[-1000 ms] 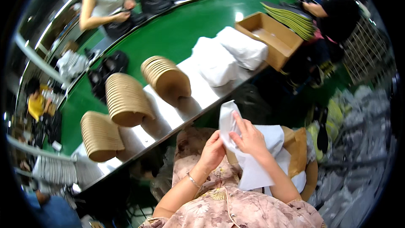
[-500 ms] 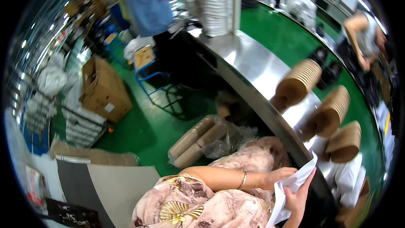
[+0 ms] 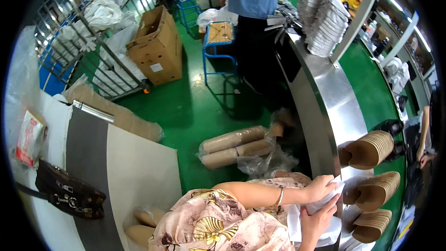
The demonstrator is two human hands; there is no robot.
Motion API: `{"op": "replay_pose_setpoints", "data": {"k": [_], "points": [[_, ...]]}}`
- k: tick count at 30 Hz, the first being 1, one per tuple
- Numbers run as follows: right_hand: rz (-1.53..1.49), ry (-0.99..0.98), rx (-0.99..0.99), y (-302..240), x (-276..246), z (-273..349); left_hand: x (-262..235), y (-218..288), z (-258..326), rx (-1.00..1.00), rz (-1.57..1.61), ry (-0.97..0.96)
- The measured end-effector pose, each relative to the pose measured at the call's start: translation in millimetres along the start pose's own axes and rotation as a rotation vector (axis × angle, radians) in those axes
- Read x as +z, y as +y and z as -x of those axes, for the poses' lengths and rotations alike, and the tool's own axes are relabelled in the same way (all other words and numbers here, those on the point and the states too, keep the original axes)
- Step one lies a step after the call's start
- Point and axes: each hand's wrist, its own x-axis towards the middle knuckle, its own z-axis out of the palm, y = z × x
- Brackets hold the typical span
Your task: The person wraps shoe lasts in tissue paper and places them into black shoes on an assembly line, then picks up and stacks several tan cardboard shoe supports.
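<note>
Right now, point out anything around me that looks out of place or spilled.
Plastic-wrapped brown bundles lie on the green floor near the metal bench, loose clear plastic crumpled at one end. That looks untidy, perhaps a trip risk. No spill shows.

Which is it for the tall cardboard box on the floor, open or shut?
Open: the cardboard box has its top uncovered, with shadowed inner walls showing. Its bottom is hidden.

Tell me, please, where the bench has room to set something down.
The bench is bare between the post and the brown stacks. It is crowded at those stacks, near the right hand, and at the white stacks beyond the post.
</note>
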Motion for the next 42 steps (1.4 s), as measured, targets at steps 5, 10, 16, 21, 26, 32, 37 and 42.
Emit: {"op": "replay_pose_setpoints", "data": {"k": [5,10,16,21,26,32,37,42], "points": [[-0.275,-0.101,-0.099,-3,14,-19,-14,-13,-7,0.044,0.019,0.219],[-0.558,-0.115,-0.096,0,26,-55,-20,8,-21,0.163,-0.04,0.27],[-0.561,-0.088,-0.165,-7,22,-68,-26,20,-34,0.187,-0.007,0.282],[-0.774,-0.12,-0.123,8,34,-73,-21,3,-49,0.159,-0.05,0.22],[-0.91,-0.08,0.002,12,55,-98,-51,72,-26,0.605,-0.699,0.614],[-0.139,0.114,0.075,-21,58,-132,-28,45,9,0.329,-0.425,0.139],[-0.165,0.283,0.002,-38,53,-130,-48,4,-10,0.139,-0.489,0.335],[-0.406,0.28,-0.074,-26,51,-112,-41,-16,-14,0.006,0.216,0.116]]}}
